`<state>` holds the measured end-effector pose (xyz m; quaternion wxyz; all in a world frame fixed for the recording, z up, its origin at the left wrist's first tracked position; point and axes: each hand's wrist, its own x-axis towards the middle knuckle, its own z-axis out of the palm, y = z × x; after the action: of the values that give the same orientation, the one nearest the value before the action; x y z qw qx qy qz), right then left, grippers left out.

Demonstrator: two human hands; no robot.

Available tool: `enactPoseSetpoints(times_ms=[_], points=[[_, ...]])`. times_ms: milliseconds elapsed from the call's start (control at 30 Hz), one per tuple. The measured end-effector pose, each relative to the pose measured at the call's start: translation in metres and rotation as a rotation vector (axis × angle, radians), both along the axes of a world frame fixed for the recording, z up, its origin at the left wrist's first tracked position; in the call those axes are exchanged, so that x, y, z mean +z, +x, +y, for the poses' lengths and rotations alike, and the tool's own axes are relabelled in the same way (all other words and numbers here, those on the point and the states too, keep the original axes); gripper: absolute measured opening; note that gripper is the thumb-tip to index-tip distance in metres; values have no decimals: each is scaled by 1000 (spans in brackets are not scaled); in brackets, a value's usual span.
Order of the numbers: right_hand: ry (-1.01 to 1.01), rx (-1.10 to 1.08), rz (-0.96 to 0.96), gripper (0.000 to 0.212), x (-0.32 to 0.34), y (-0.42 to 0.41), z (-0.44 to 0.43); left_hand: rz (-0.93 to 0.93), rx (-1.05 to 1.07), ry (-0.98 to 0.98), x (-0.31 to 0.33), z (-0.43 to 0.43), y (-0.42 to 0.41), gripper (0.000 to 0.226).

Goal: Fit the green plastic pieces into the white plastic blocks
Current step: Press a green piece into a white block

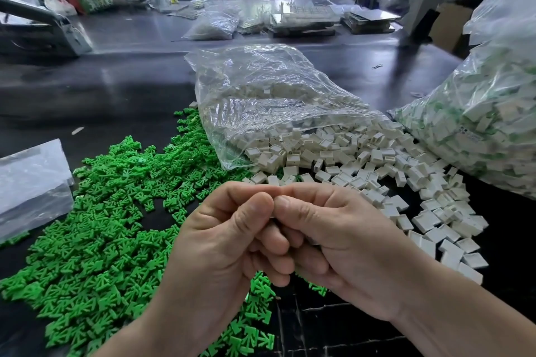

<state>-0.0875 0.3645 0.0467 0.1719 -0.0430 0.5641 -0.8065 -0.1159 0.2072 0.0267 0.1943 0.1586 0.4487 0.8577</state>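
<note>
My left hand (232, 240) and my right hand (333, 240) meet in front of me above the table, thumbs tip to tip and fingers curled inward. They pinch something small between them. Only a pale sliver of it, seemingly a white block (273, 214), shows between the thumbs. A wide heap of green plastic pieces (110, 211) covers the table on the left, reaching under my hands. Loose white plastic blocks (377, 171) spill from an open clear bag (261, 101) toward the right.
A large clear bag of white and green parts (487, 124) stands at the right edge. A folded plastic bag (32, 182) lies at the left. The dark table (116, 87) runs back to more bags, trays and a metal frame.
</note>
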Motion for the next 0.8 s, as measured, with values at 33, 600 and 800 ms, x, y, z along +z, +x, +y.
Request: enactPoseSetpoints(times_ms=[33,600,800], points=[[-1,-3,11,49,0,0,-2,5,8,2,1,1,1,33],[-252,-43,-74,10,-6,-12,11,725,471,-941,-5,-15,-21,30],[-487,13,-137,23,-10,-19,16,979,94,-1656,-27,-9,-37,57]])
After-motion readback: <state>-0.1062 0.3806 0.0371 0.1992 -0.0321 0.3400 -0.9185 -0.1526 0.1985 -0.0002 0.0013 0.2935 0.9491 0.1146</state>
